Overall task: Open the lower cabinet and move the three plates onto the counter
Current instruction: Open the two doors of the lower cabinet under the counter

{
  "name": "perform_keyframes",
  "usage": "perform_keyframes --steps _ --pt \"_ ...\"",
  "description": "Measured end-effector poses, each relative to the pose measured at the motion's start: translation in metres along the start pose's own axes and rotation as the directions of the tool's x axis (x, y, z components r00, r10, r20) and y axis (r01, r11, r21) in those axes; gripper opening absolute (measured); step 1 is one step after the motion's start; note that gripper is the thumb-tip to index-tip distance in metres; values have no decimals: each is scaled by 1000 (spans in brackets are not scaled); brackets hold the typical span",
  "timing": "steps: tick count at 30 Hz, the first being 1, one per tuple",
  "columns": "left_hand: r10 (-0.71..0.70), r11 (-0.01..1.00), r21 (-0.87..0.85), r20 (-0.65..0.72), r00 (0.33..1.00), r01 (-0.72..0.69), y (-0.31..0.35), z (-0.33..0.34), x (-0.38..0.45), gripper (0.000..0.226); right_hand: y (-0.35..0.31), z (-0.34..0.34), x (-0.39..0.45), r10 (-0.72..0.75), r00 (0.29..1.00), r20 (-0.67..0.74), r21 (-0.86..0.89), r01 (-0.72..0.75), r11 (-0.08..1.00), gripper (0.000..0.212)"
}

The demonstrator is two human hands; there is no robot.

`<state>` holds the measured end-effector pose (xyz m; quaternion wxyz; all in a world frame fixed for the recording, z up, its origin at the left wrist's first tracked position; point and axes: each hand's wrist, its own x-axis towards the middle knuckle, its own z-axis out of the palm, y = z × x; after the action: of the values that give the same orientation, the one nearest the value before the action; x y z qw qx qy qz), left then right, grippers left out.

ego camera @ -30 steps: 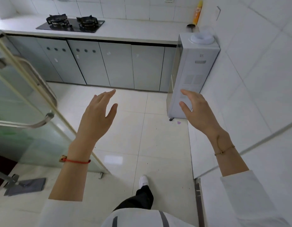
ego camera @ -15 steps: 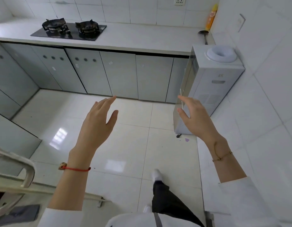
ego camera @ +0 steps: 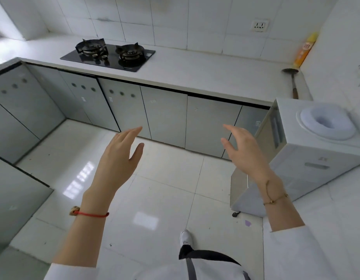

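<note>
A row of grey lower cabinet doors (ego camera: pixel 165 114) runs under the white counter (ego camera: pixel 195 71), all of them closed. No plates are visible. My left hand (ego camera: pixel 118 158) is raised over the floor in front of the cabinets, fingers apart, holding nothing. My right hand (ego camera: pixel 243 150) is held up at the same height, also spread and empty, in front of the rightmost doors. Both hands are well short of the doors.
A black two-burner gas hob (ego camera: pixel 108 55) is set in the counter's left part. A ladle (ego camera: pixel 292 81) and an orange bottle (ego camera: pixel 304 50) stand at the counter's right end. A white water dispenser (ego camera: pixel 308 154) stands on the floor at right. More grey cabinets (ego camera: pixel 15 110) line the left side.
I have walked through the glass door into the kitchen, so the counter and cabinets are closer. Both hands stay raised and empty in the same pose.
</note>
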<state>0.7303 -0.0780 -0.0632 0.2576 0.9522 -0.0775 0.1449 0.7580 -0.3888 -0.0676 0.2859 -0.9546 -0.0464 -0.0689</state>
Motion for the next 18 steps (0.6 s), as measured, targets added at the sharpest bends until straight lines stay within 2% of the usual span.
perform_keyframes --steps 2,10,18 --pt "-38 999 10 -12 999 38 -8 9 44 43 4 0 59 -16 1000 27 0 16 1000 46" --pt "-106 994 31 -20 994 107 -38 31 132 42 6 25 182 -86 994 69 8 85 996 44" --pt "-113 994 6 11 994 113 -97 67 248 43 15 74 292 -67 994 83 -5 67 998 44"
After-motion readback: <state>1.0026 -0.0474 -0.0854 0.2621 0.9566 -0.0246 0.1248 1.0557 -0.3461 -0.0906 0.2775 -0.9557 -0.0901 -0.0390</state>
